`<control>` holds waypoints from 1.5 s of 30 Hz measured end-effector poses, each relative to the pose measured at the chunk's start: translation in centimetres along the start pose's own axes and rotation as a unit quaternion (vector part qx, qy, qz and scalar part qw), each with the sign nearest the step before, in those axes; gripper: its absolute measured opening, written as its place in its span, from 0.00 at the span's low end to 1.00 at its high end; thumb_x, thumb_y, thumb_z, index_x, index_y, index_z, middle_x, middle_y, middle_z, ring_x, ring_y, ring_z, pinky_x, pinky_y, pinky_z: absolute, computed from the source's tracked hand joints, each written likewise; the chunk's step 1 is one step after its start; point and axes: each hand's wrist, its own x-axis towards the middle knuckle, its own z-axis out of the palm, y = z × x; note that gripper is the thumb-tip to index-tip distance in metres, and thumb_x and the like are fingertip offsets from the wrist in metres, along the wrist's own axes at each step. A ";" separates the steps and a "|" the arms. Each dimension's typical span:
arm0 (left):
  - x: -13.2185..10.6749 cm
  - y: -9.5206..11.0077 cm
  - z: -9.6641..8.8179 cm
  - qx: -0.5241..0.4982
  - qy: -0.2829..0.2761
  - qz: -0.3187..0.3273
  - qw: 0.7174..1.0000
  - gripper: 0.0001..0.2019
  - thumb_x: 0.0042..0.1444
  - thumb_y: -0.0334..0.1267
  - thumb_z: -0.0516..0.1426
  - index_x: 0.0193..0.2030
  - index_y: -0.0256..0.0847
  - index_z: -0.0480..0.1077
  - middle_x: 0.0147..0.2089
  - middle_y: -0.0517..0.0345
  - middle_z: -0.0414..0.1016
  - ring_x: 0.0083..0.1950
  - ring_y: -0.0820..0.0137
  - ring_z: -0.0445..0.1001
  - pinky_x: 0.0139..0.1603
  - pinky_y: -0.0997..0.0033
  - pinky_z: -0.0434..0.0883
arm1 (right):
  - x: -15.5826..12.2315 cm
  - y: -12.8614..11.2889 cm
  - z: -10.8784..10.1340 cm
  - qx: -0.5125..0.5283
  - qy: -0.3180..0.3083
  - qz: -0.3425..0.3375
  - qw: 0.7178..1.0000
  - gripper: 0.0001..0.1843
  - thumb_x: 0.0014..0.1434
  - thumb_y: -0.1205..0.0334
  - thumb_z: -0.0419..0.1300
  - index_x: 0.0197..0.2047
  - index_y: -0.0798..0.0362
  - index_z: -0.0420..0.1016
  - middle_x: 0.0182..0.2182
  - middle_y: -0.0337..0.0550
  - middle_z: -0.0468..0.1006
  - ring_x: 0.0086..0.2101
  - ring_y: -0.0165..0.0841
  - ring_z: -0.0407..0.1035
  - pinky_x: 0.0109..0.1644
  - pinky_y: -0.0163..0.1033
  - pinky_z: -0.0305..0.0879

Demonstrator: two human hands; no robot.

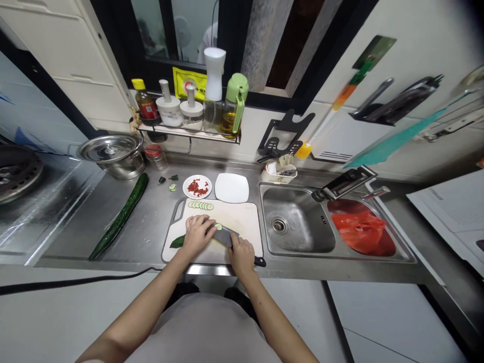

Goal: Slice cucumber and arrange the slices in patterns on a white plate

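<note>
A white cutting board (242,214) with a grey handle lies on the steel counter. My left hand (198,235) is closed over a piece of cucumber (177,242), whose dark green end sticks out to the left. My right hand (242,252) grips the black handle of a kitchen knife (226,236). The blade lies beside the fingertips of my left hand, and a pale cucumber slice (218,227) rests against it. Along the board's far edge runs a row of overlapping cucumber slices (200,205).
Behind the board stand a plate of chopped red pieces (197,187) and a white square plate (232,187). A long whole cucumber (120,217) lies left, near a lidded steel pot (121,156). The sink (298,242) is at right, holding a red plastic bag (359,229) in its smaller basin.
</note>
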 end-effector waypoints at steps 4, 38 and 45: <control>0.8 0.1 0.4 0.003 -0.033 0.010 0.999 0.12 0.60 0.46 0.53 0.46 0.52 0.75 0.53 0.54 0.72 0.57 0.58 0.64 0.63 0.43 0.45 | -0.1 0.0 0.0 -0.007 0.007 -0.010 1.000 0.25 0.61 0.65 0.54 0.62 0.51 0.61 0.44 0.49 0.74 0.45 0.39 0.66 0.49 0.40 0.54; 8.9 -2.1 3.7 0.038 -0.045 -0.232 0.971 0.12 0.57 0.35 0.51 0.42 0.44 0.74 0.42 0.52 0.79 0.48 0.60 0.72 0.53 0.59 0.56 | -1.0 3.7 0.7 0.022 0.012 0.054 0.998 0.21 0.61 0.65 0.54 0.57 0.50 0.66 0.41 0.44 0.77 0.43 0.36 0.70 0.47 0.37 0.56; 8.9 -2.1 4.1 0.068 -0.040 -0.212 0.974 0.13 0.58 0.36 0.50 0.40 0.43 0.76 0.45 0.49 0.77 0.50 0.58 0.70 0.53 0.56 0.55 | -1.1 3.7 0.5 0.024 0.004 0.056 0.998 0.20 0.61 0.65 0.54 0.57 0.50 0.67 0.40 0.45 0.78 0.43 0.36 0.70 0.47 0.37 0.56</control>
